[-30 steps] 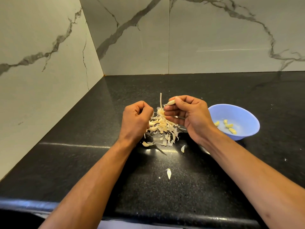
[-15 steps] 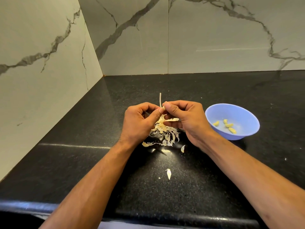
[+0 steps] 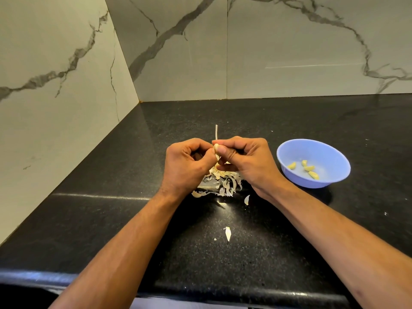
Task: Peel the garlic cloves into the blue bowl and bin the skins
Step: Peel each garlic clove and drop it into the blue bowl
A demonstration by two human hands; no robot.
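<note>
Grip: garlic clove (image 3: 215, 149) pinched by left hand (image 3: 186, 167) and right hand (image 3: 246, 162).
Counter: black counter (image 3: 289, 241), skins (image 3: 223, 182) piled beneath.

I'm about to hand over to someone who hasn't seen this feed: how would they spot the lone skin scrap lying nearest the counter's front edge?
Start at the black countertop and find the skin pile below the two hands. Come straight toward the front edge from there. The stray skin scrap is a pale, pointed sliver lying alone between the forearms, apart from the pile and nearer the camera than the smaller scrap.
</note>
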